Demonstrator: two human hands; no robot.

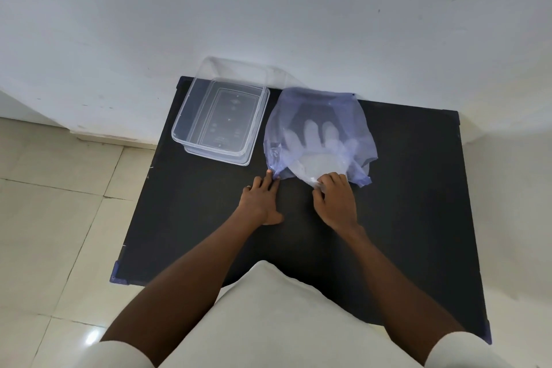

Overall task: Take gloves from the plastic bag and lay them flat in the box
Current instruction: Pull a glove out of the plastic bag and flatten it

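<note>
While left hand (260, 199) lies open pinning the plastic bag (319, 116) edge, right hand (334, 196) pinching a glove (316, 155) cuff.

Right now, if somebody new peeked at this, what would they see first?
Probably the see-through bluish plastic bag at the back of the black table, with pale glove fingers showing through it like a ghostly hand. Next come the two bare hands at its near edge: the left hand pins a corner flat and the right hand pinches the glove's cuff at the opening. Left of the bag sits an empty clear box.
</note>
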